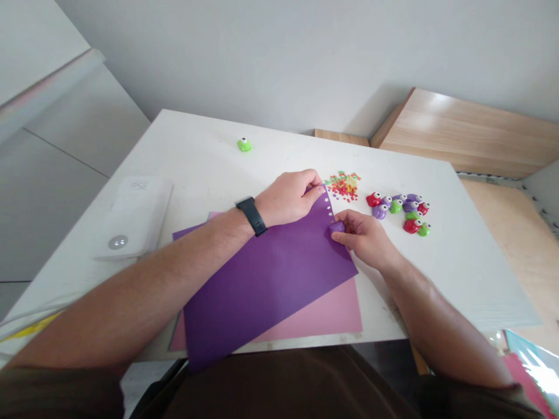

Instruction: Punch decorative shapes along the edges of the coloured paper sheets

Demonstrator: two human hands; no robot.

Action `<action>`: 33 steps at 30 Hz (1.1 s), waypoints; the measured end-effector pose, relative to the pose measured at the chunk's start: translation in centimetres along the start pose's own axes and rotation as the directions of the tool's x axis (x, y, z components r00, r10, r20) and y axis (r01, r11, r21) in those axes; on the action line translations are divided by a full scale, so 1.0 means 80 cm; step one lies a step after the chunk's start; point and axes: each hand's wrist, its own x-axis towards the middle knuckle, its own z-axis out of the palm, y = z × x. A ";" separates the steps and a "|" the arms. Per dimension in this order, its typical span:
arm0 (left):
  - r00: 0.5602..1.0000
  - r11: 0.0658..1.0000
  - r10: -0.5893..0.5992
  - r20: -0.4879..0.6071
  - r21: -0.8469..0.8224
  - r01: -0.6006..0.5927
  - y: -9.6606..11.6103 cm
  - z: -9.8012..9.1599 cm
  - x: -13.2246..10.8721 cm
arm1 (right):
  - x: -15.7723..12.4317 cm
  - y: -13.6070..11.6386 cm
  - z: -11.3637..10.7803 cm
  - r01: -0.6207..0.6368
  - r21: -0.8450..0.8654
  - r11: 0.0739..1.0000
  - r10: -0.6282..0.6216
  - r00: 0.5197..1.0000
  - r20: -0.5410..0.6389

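Observation:
A purple sheet of paper (pixel 271 279) lies slanted over a pink sheet (pixel 323 314), its near left corner hanging past the table edge. My left hand (pixel 290 196), with a dark watch on the wrist, pinches the far right corner of the purple sheet. A row of small star-shaped holes (pixel 328 203) runs along the sheet's right edge. Lower on that edge, my right hand (pixel 360 233) is closed around a purple craft punch (pixel 336 227), which sits on the paper's edge. The punch's underside is hidden.
Colourful paper bits (pixel 344 186) lie piled beyond the sheet. Several red, green and purple craft punches with eyes (pixel 396 206) cluster at the right. One green punch (pixel 244 145) stands alone at the back. A white box-like device (pixel 135 215) rests at the left of the white table (pixel 458 262).

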 end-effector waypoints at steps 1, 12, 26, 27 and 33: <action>1.000 1.000 0.001 0.000 0.001 -0.001 0.000 0.000 0.000 | 0.001 0.000 0.000 -0.002 -0.001 1.000 0.002 1.000 -0.001; 1.000 1.000 -0.008 0.006 0.013 0.008 -0.003 -0.001 0.002 | -0.005 0.000 -0.004 0.037 0.002 0.999 -0.037 0.999 0.039; 0.999 0.999 -0.041 0.004 0.013 0.041 -0.012 -0.002 0.004 | -0.005 -0.005 -0.023 0.056 0.174 0.983 -0.059 0.998 0.013; 0.999 0.999 -0.044 0.003 0.013 0.044 -0.012 -0.003 0.004 | -0.004 -0.005 -0.024 0.051 0.198 0.979 -0.054 0.998 0.009; 0.999 0.999 -0.044 -0.001 0.016 0.044 -0.013 -0.005 0.005 | 0.002 -0.003 -0.023 0.058 0.306 0.950 -0.046 0.998 -0.046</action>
